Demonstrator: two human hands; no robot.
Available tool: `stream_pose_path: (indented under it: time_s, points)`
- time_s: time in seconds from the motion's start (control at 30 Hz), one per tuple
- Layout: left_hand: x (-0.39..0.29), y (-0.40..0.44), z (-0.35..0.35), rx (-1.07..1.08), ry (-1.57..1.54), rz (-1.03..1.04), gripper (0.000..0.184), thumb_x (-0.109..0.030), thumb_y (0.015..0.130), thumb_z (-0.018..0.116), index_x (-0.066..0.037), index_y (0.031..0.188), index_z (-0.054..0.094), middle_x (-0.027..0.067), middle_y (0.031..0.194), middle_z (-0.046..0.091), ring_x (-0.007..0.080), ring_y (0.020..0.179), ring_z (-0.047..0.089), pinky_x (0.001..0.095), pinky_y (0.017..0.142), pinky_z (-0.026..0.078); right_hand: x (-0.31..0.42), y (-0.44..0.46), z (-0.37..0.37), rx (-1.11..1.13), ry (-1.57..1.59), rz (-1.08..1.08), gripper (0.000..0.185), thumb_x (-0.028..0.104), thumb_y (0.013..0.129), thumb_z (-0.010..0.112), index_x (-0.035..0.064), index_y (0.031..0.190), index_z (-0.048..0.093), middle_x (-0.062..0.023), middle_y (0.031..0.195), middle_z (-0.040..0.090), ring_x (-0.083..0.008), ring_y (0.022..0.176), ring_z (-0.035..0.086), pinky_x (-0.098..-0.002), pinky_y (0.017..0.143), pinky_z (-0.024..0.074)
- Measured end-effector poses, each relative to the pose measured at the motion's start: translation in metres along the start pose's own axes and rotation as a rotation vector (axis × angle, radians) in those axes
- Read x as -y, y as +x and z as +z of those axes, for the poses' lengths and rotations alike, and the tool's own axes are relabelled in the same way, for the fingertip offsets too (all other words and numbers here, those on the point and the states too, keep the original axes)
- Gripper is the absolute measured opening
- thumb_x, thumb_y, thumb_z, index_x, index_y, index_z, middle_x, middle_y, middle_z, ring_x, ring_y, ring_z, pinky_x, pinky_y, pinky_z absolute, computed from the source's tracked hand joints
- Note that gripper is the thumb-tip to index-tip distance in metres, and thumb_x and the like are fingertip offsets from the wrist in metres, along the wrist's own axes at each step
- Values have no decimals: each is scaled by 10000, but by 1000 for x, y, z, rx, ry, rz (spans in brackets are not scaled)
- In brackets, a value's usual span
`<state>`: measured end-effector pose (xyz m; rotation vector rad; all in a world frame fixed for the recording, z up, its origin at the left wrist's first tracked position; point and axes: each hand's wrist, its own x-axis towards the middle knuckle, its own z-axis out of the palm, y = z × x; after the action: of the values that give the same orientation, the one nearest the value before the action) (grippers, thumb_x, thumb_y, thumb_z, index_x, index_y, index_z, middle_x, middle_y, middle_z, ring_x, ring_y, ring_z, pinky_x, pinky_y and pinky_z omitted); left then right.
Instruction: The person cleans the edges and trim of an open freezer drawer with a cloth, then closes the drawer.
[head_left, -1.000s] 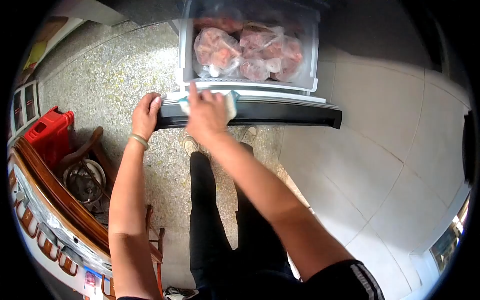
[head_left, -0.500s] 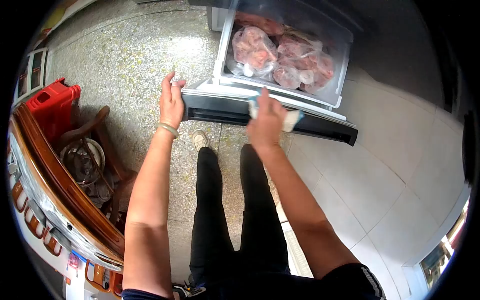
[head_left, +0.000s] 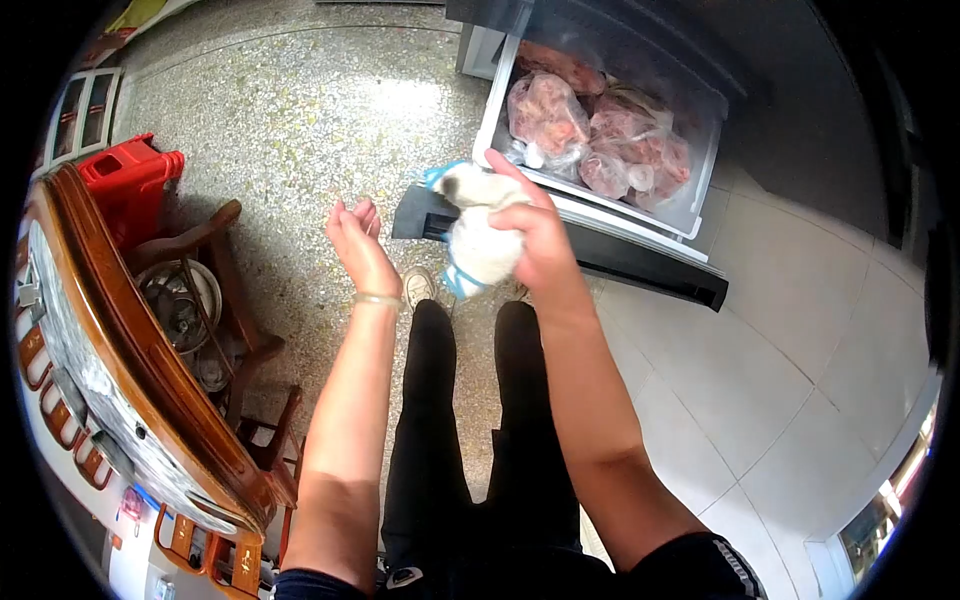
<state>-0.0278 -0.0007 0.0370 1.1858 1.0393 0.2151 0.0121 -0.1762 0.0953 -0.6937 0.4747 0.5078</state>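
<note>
A crumpled white cloth (head_left: 485, 235) with blue edges and a dark smudge is gripped in my right hand (head_left: 537, 228), held above the black drawer front (head_left: 650, 268). Off to the left of that front, my left hand (head_left: 362, 247) is in the air with loosely bent fingers and holds nothing. A bangle circles the left wrist. Behind the front, the pulled-out freezer drawer (head_left: 487, 130) has white walls. Inside lie several clear plastic bags of frozen meat (head_left: 548, 115). The cloth and right hand cover part of the drawer front.
On the left stands a wooden table (head_left: 150, 370) with a marbled top, and a wooden chair (head_left: 235, 290) beside it. A red plastic container (head_left: 135, 190) is behind the chair. Speckled floor (head_left: 290, 120) meets pale tiles (head_left: 740, 370) on the right.
My left hand has come off the drawer front's left end. My right hand has lifted the cloth from the front and turned it toward the left. The view has shifted slightly.
</note>
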Motion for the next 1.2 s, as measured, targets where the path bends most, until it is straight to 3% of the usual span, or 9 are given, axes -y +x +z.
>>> stream_pose_path:
  time_s: [0.13,0.4,0.5,0.57,0.67,0.8,0.9,1.07,1.2]
  points:
    - [-20,-52,-8,297,286,130,442,-334,971,349,-20,1282,366,139,1100,572,212,969,571,325,858,447,9,-31,-11,44,145,12,754,-34,622,469,-39,1357,300,-189,1205,517,-260,1077,538,-334,931,419]
    - [-23,-117,-23,925,159,-619,213,-94,829,630,-37,1025,570,26,913,620,86,790,570,219,745,460,11,-120,-63,-18,-33,-160,704,145,784,659,18,1369,288,-135,1153,545,-240,1090,524,-379,943,425]
    - [-30,-119,-32,687,159,-362,89,-48,828,606,-63,884,538,19,915,612,80,844,550,218,763,444,13,-154,-122,-227,-64,-195,683,45,774,639,70,1373,310,-119,1162,551,-242,1094,526,-376,957,412]
    - [-33,-130,-29,740,212,-280,116,-20,810,609,-70,879,530,18,920,609,86,859,547,223,769,440,16,-171,-146,-610,-804,130,727,6,715,662,85,1363,339,-114,1242,506,-253,1165,465,-375,973,383]
    - [-28,-150,-20,1000,549,152,234,29,719,661,-49,890,521,74,947,611,156,849,593,263,729,465,14,-169,-100,-292,-1213,-141,803,37,677,706,111,1376,317,-123,1306,447,-273,1246,371,-383,989,359]
    - [-39,-162,1,1080,644,254,319,-52,679,736,-49,955,576,107,906,611,202,820,611,291,685,486,1,-161,-64,68,-1060,-24,728,126,697,732,74,1331,379,-121,1271,478,-238,1193,425,-364,919,420]
    - [-54,-141,11,931,714,167,248,-100,739,689,-28,955,592,82,887,620,198,806,604,296,687,481,-6,-169,-71,-74,-627,193,281,209,826,651,34,1042,609,-27,895,635,-105,801,588,-273,748,486]
    - [-50,-16,31,568,1050,967,135,-43,818,589,-41,938,652,126,903,623,240,818,592,297,723,457,9,-187,-120,-300,-451,-2,282,233,865,606,30,1061,614,-29,937,633,-117,841,586,-274,750,484]
    - [-47,35,51,882,1204,666,113,-81,784,636,-37,876,683,117,822,645,264,746,617,319,678,478,36,-181,-136,-339,-580,-114,285,201,852,620,-1,1053,613,-27,967,631,-118,869,565,-288,795,458]
